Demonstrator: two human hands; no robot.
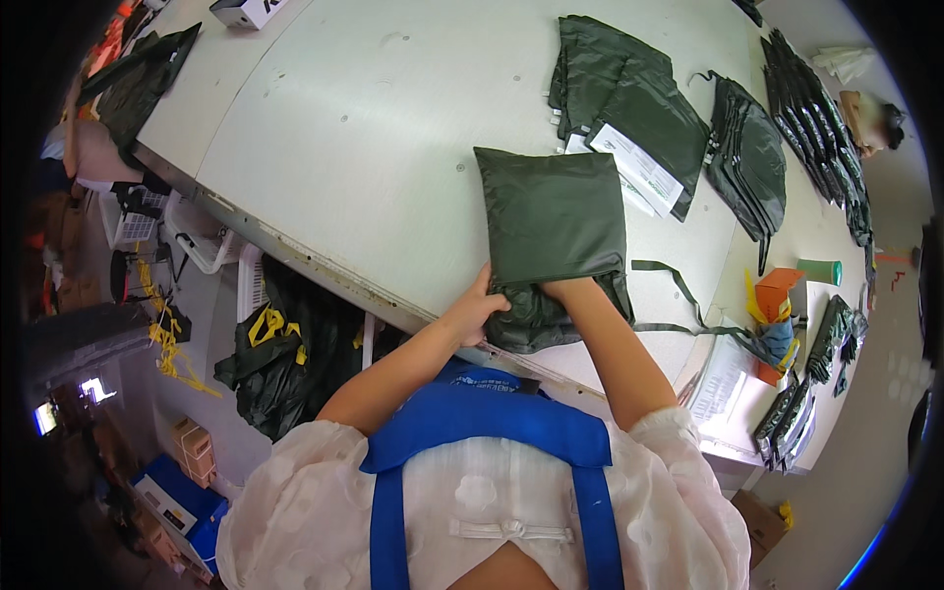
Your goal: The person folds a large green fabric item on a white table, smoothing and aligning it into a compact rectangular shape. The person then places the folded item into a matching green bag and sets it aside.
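Observation:
A dark green fabric pouch (556,221) lies flat on the pale grey table (374,128), close to the table's near edge. Folded dark green fabric bulges out of its near end. My left hand (476,307) grips the pouch's near left corner. My right hand (568,288) is pushed in at the pouch's opening, its fingers hidden in the fabric. A green strap (688,310) trails from the pouch toward the right.
Stacks of similar green pouches (629,103), (752,162) and a long row (821,128) lie farther back and right. Paper sheets (726,379), an orange box (777,295) and a green cup (819,270) sit at right. Dark bags (285,354) hang below the table edge.

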